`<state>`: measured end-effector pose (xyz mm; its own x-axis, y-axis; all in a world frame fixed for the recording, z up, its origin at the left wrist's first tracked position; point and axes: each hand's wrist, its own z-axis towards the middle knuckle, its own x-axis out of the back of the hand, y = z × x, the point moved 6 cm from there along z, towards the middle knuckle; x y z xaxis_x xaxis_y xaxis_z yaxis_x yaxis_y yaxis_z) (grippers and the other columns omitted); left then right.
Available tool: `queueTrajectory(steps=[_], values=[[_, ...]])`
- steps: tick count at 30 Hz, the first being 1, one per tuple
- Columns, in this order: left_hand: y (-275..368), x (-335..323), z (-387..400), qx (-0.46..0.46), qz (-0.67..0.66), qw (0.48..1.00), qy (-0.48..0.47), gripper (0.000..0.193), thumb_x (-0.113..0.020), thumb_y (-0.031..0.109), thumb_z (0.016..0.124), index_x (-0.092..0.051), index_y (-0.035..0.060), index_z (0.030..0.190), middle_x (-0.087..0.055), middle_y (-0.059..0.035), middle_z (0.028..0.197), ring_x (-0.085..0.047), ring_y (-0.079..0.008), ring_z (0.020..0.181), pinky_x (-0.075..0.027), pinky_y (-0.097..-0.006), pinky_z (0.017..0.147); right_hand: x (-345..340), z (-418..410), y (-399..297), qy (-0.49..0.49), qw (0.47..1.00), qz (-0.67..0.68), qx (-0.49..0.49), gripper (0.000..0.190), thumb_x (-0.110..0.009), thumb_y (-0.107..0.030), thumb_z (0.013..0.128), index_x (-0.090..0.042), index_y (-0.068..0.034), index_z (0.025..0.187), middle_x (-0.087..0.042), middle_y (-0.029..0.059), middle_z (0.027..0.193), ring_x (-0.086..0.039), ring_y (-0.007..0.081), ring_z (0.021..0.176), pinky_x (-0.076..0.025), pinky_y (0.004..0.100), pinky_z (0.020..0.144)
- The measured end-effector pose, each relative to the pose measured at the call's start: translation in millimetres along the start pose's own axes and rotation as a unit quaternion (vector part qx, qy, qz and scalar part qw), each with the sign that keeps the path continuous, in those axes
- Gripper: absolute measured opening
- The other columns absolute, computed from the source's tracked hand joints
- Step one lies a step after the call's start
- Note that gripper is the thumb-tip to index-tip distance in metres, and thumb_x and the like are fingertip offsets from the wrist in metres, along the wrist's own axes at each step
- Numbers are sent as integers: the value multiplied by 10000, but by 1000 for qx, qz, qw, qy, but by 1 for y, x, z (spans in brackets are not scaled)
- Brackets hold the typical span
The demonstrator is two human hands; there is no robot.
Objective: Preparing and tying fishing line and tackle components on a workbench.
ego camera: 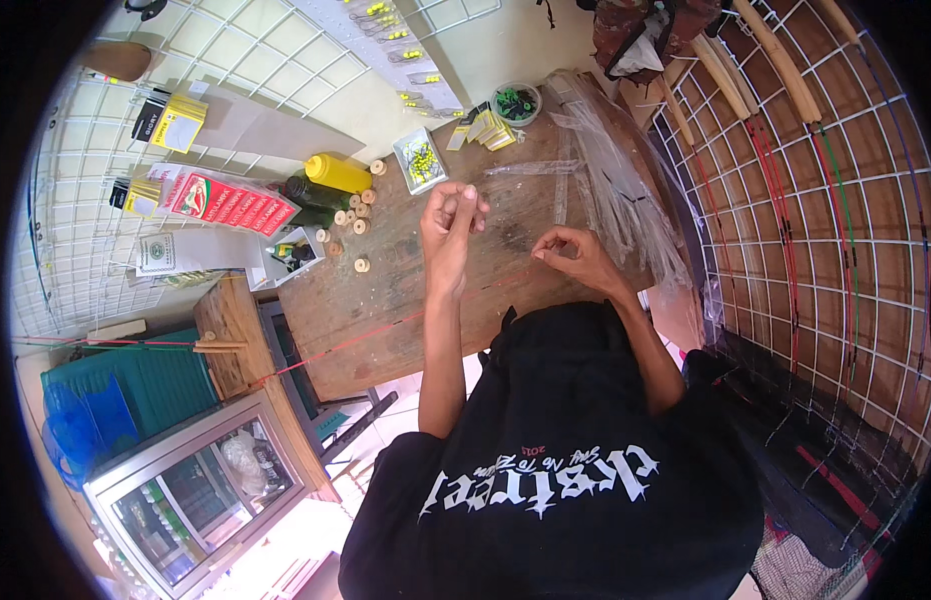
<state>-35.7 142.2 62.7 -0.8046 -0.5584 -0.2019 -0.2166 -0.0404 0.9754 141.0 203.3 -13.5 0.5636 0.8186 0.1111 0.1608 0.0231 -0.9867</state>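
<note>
Over the wooden table, my left hand [456, 212] is raised with thumb and fingertips pressed together. My right hand [570, 253] is lower and to the right, its thumb and index finger curled close to each other. Anything as fine as a line between either hand's fingers is too small to make out. A thin red rod [338, 346] with dark bands runs slantwise behind my left forearm toward my right hand; whether a hand touches it cannot be told. Beyond my left hand, a white tray [416, 187] holds small yellow-green beaded pieces.
Wooden discs [362, 265], a yellow squeeze bottle [338, 172] and a white box [284, 277] lie to the left. Clear plastic sleeves [623, 187] cover the table's right side, near a tub of green and black parts [516, 105]. White wire grids [810, 262] flank the table.
</note>
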Motion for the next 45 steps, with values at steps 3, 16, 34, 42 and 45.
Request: queueTrajectory(steps=[3,16,34,42,45], values=[[-1,0,-1,1,6,1000,-6,139,-593,210,949,-544,81,930,-591,-13,744,-477,-75,633,-375,-224,598,0,1,5,11,1000,5,3,153,-669,-146,844,-676,-14,922,-663,19,859,-567,97,827,-436,279,763],[-17,7,-2,28,1,999,-18,222,-526,274,982,-532,68,1066,-632,-60,904,-552,-103,714,-426,-255,662,3,-1,8,37,998,55,3,179,-719,-122,815,-685,-10,951,-648,0,824,-551,66,770,-428,235,729],[-55,-19,-26,88,181,945,-256,262,-611,184,928,-652,-9,1100,-688,-74,985,-621,-142,936,-467,-292,880,7,-1,-4,64,992,100,36,156,-748,-139,787,-689,-39,890,-655,4,805,-557,73,749,-430,243,711],[-57,-23,-24,86,124,965,-214,170,-667,91,879,-654,1,1023,-677,-60,906,-625,-102,849,-485,-252,775,8,-1,-7,73,994,67,43,157,-758,-134,773,-671,-39,862,-638,-3,779,-546,71,721,-429,244,700],[-56,-25,-24,80,120,969,-201,191,-672,69,869,-637,2,1045,-671,-53,881,-630,-98,820,-486,-246,749,9,-1,-7,83,992,71,58,161,-762,-135,768,-665,-39,853,-629,-5,760,-542,70,701,-427,243,689]])
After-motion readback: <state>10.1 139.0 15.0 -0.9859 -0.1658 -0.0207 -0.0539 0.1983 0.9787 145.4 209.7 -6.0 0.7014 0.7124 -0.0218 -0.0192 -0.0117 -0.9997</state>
